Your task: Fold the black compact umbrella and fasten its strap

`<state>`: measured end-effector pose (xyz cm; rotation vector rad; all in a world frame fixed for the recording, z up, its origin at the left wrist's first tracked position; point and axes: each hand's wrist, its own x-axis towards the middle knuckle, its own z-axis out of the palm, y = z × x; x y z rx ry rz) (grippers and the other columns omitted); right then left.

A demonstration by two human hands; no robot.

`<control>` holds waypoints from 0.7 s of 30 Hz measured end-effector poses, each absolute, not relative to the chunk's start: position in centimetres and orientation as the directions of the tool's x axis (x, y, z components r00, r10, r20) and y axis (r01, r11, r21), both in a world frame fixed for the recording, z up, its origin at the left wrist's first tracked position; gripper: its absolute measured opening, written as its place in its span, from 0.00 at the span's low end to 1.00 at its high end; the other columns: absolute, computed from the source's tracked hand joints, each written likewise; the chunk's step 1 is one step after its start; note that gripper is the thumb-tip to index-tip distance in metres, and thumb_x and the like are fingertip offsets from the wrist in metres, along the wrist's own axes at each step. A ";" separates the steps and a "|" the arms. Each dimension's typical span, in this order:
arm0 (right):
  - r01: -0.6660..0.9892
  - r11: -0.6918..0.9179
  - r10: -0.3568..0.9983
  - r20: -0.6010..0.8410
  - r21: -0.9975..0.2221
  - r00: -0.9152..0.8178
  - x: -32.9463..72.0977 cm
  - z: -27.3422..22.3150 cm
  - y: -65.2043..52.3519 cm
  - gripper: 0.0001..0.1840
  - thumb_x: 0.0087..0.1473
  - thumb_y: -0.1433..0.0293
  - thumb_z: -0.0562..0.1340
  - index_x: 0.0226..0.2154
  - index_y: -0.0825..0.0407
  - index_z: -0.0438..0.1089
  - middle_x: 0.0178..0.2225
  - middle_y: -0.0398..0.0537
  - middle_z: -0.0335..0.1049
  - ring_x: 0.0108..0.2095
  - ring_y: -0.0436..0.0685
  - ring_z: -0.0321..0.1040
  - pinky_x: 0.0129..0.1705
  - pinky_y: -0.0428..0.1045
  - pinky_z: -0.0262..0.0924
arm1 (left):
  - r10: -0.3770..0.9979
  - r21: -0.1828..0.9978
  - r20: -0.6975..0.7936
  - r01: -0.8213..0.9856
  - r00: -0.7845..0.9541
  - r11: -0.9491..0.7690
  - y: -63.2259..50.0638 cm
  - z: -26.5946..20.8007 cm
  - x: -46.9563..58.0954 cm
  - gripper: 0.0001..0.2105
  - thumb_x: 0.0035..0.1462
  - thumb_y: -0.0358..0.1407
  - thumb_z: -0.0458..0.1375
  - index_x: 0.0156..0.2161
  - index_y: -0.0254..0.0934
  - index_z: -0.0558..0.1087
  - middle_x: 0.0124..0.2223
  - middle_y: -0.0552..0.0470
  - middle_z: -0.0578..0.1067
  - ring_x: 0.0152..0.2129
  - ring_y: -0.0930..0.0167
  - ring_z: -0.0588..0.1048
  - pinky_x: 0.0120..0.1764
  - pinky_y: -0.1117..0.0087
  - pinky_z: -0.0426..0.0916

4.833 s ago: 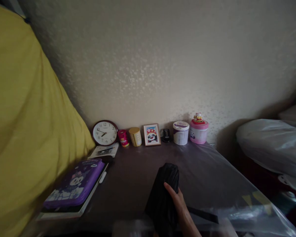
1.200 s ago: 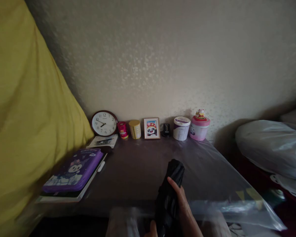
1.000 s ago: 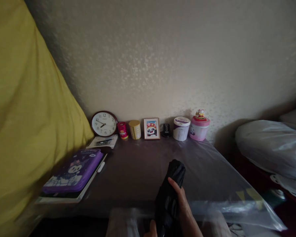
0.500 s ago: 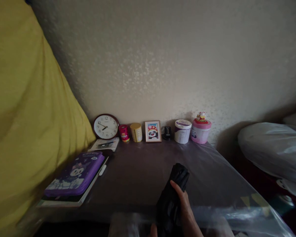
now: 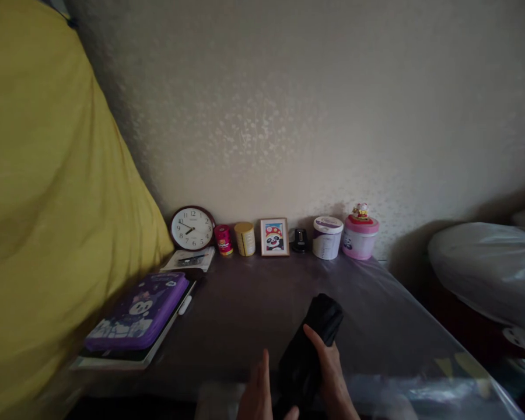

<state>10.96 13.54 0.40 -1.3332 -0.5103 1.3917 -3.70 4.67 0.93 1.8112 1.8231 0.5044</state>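
A black folded umbrella [image 5: 308, 344] slants over the near edge of the table, its gathered cloth end pointing up and to the right. My right hand [image 5: 330, 367] is wrapped round its right side, the thumb lying across the cloth. Just left of the umbrella's lower part is my left hand [image 5: 259, 391], fingers stretched upward and thumb apart, open. Whether its thumb touches the umbrella I cannot tell. The lower end of the umbrella runs into shadow at the bottom of the view.
A purple pencil case [image 5: 140, 315] lies on books at the left, beside a yellow curtain [image 5: 70, 175]. Along the wall stand a clock [image 5: 192, 228], a red can [image 5: 223, 240], a yellow can [image 5: 245, 239], a picture frame [image 5: 275, 237], a white tub [image 5: 328, 238] and a pink tub [image 5: 360, 239].
My left hand has risen into view beside the umbrella, with its fingers extended. My right hand keeps its hold on the umbrella. The view has shifted slightly.
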 end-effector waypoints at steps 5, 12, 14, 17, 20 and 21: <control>-0.361 -0.278 0.919 -0.356 -0.890 0.172 9.7 2.0 12.3 0.40 0.31 0.56 0.70 0.47 0.57 0.63 0.33 0.45 0.71 0.32 0.53 0.68 0.33 0.45 0.65 | 0.994 0.595 -0.074 0.803 0.077 -0.018 6.4 0.9 -1.6 0.43 0.41 0.29 0.55 0.62 0.15 0.44 0.64 0.31 0.51 0.60 0.58 0.54 0.58 0.63 0.53; -0.365 -0.273 0.931 -0.340 -0.890 0.133 9.0 2.4 11.6 0.38 0.31 0.57 0.71 0.45 0.56 0.63 0.37 0.47 0.71 0.36 0.54 0.68 0.37 0.45 0.64 | 0.982 0.701 -0.167 0.711 0.087 0.056 6.7 0.2 -1.2 0.44 0.45 0.33 0.55 0.62 0.13 0.39 0.63 0.29 0.50 0.59 0.60 0.58 0.55 0.67 0.57; -0.367 -0.272 0.936 -0.332 -0.890 0.112 8.8 2.7 11.4 0.37 0.33 0.58 0.70 0.45 0.57 0.63 0.36 0.47 0.70 0.35 0.53 0.67 0.36 0.45 0.64 | 0.987 0.742 -0.124 0.670 0.106 0.021 6.5 -0.3 -1.7 0.41 0.49 0.34 0.53 0.62 0.12 0.39 0.63 0.29 0.50 0.59 0.61 0.58 0.55 0.67 0.58; -0.384 -0.270 0.941 -0.327 -0.883 0.091 8.6 3.7 10.9 0.33 0.35 0.60 0.69 0.44 0.56 0.64 0.34 0.46 0.70 0.33 0.52 0.66 0.34 0.44 0.63 | 0.983 0.811 -0.111 0.586 0.145 0.005 6.6 -0.8 -2.4 0.39 0.53 0.36 0.50 0.63 0.15 0.38 0.62 0.30 0.54 0.57 0.62 0.61 0.55 0.66 0.58; -0.414 -0.289 0.933 -0.351 -0.863 0.080 8.6 4.8 10.3 0.28 0.34 0.62 0.69 0.39 0.56 0.66 0.31 0.45 0.68 0.32 0.50 0.64 0.32 0.43 0.62 | 0.969 0.879 -0.143 0.476 0.200 0.031 6.8 -0.4 -3.0 0.38 0.50 0.36 0.51 0.63 0.19 0.42 0.61 0.33 0.59 0.58 0.63 0.60 0.56 0.65 0.56; -0.422 -0.290 0.932 -0.353 -0.859 0.079 8.6 5.1 10.1 0.26 0.33 0.62 0.69 0.37 0.56 0.67 0.31 0.45 0.68 0.31 0.50 0.63 0.32 0.43 0.61 | 0.965 0.894 -0.159 0.445 0.209 0.052 6.8 -0.1 -3.1 0.37 0.49 0.37 0.52 0.62 0.21 0.45 0.60 0.35 0.60 0.58 0.62 0.60 0.57 0.64 0.57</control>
